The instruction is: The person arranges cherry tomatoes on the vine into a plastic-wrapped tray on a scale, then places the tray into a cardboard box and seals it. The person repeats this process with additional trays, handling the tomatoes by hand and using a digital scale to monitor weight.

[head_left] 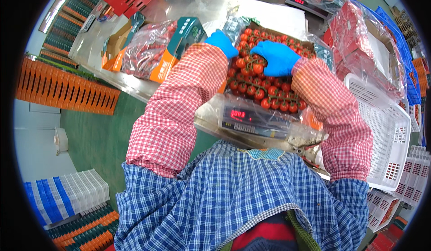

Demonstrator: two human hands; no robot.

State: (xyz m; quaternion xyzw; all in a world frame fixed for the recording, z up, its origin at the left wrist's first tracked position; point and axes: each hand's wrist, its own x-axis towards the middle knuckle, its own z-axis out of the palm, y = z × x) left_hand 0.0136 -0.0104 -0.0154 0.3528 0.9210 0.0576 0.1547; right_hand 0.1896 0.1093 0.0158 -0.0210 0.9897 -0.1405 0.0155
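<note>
A box of cherry tomatoes on the vine, lined with clear plastic, rests on the digital scale in front of me. My right hand, in a blue glove, is over the tomatoes with its fingers curled round a small bunch. At the box's left edge my left hand, also gloved in blue, is closed beside the plastic liner. What its fingers hold is hidden. The scale's red display shows below the box's near edge.
Left on the metal table stands an orange-and-green box of bagged tomatoes. A second scale is at the back. White paper lies behind the box. To my right are a white basket and a plastic-lined red box.
</note>
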